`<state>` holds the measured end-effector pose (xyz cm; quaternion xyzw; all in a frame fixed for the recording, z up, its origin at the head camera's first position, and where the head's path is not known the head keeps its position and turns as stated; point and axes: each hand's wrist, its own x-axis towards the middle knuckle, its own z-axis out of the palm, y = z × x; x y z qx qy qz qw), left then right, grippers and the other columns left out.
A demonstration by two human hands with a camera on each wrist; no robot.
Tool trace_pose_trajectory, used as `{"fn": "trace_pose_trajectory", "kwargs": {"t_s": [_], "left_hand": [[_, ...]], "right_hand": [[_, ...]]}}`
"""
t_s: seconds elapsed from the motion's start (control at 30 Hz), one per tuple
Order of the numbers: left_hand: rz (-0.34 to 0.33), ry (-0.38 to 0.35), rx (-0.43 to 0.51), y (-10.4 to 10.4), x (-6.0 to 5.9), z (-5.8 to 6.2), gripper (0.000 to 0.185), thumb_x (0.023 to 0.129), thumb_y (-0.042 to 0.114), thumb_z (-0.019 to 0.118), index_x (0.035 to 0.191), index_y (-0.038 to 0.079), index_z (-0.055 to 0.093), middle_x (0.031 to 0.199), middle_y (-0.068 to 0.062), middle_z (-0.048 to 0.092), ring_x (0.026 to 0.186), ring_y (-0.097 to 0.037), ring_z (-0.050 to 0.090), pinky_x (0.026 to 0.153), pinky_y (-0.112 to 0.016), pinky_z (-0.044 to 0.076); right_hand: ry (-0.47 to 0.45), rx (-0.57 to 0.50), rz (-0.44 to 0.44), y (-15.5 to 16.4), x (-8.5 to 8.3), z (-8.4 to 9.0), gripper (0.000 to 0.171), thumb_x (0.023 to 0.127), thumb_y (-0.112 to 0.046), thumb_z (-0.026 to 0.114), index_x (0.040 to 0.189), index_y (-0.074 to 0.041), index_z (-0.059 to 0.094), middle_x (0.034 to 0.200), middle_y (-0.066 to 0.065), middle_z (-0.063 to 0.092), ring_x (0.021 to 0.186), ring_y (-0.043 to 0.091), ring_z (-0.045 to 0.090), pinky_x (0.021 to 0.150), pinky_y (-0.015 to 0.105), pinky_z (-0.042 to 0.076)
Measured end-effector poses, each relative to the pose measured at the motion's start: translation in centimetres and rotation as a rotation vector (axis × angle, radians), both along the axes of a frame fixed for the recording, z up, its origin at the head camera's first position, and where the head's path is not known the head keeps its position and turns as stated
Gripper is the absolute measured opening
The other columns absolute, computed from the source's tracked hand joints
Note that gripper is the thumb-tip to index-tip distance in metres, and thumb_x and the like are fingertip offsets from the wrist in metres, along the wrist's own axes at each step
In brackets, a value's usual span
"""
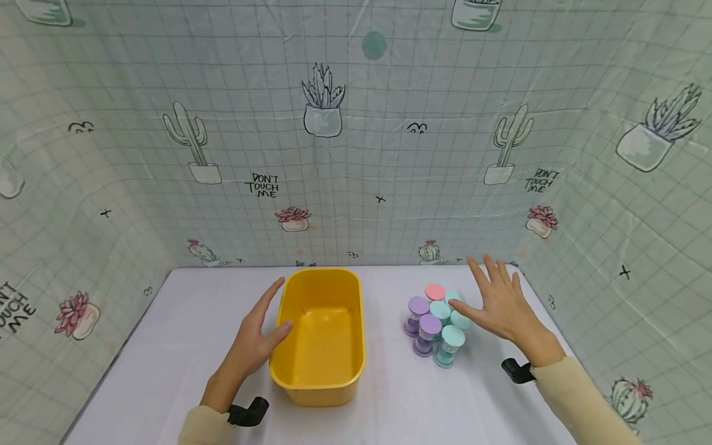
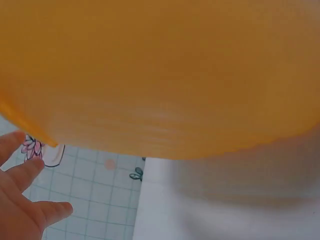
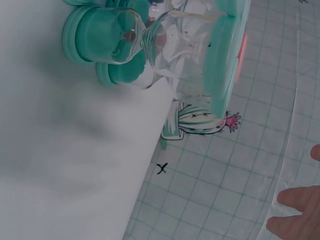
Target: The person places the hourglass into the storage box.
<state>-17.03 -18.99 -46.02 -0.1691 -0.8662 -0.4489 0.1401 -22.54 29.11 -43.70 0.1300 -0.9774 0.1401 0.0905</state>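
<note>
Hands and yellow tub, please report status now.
Left hand open, thumb on yellow tub rim. Right hand open above hourglass cluster. Tub empty. Nothing blocking.

A white tabletop (image 1: 167,346) is stretching out beneath everything, and a pale green gridded backdrop (image 1: 389,154) is rising from its far edge and wrapping round both of its sides. Printed on that backdrop, potted cacti (image 1: 191,145), a potted succulent (image 1: 322,102), small pink flowers in pots (image 1: 293,218) and the words "DON'T TOUCH ME" (image 1: 262,185) are showing above the tabletop.
</note>
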Motion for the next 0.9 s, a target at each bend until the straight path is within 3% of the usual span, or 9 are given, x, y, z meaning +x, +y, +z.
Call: {"fn": "trace_pose_trajectory", "kwargs": {"t_s": [0.1, 0.3, 0.4, 0.63, 0.9], "left_hand": [[-0.001, -0.014, 0.023, 0.4, 0.0, -0.4, 0.076, 0.096, 0.022, 0.064, 0.163, 0.017, 0.030, 0.167, -0.015, 0.034, 0.152, -0.045, 0.031, 0.114, -0.076, 0.026], [-0.024, -0.036, 0.055, 0.8, -0.1, -1.2, 0.076, 0.094, 0.017, 0.064, 0.162, 0.017, 0.032, 0.166, -0.017, 0.034, 0.157, -0.049, 0.012, 0.116, -0.082, 0.006], [-0.058, -0.047, 0.067, 0.9, -0.3, -1.3, 0.075, 0.094, 0.018, 0.063, 0.162, 0.015, 0.032, 0.166, -0.018, 0.034, 0.157, -0.050, 0.008, 0.114, -0.084, 0.002], [-0.131, -0.098, 0.077, 0.9, -0.5, -1.6, 0.072, 0.099, 0.023, 0.061, 0.163, 0.014, 0.029, 0.169, -0.018, 0.027, 0.156, -0.050, 0.014, 0.118, -0.077, 0.013], [-0.183, -0.141, 0.057, 0.6, -0.8, -1.7, 0.064, 0.100, 0.024, 0.061, 0.158, 0.011, 0.039, 0.171, -0.017, 0.018, 0.155, -0.051, 0.016, 0.116, -0.079, 0.017]], "right_hand": [[-0.012, -0.019, 0.009, -0.4, -0.2, 0.1, 0.101, 0.092, -0.065, 0.062, 0.165, -0.011, 0.021, 0.167, 0.034, 0.015, 0.151, 0.062, 0.011, 0.112, 0.085, 0.008], [-0.038, -0.043, 0.026, -1.1, -0.5, -0.1, 0.101, 0.092, -0.065, 0.062, 0.166, -0.012, 0.019, 0.168, 0.032, 0.014, 0.152, 0.061, 0.009, 0.112, 0.085, 0.005], [-0.044, -0.062, 0.032, -1.3, -0.7, -0.1, 0.101, 0.092, -0.064, 0.063, 0.166, -0.012, 0.019, 0.168, 0.032, 0.014, 0.152, 0.060, 0.009, 0.112, 0.085, 0.005], [-0.073, -0.114, 0.071, -1.8, -1.3, -0.7, 0.100, 0.092, -0.061, 0.065, 0.166, -0.012, 0.019, 0.168, 0.030, 0.016, 0.154, 0.055, 0.012, 0.113, 0.084, 0.008], [-0.111, -0.158, 0.123, -2.4, -2.1, -1.0, 0.098, 0.094, -0.058, 0.065, 0.165, -0.010, 0.018, 0.167, 0.030, 0.018, 0.152, 0.054, 0.022, 0.113, 0.082, 0.018]]}}
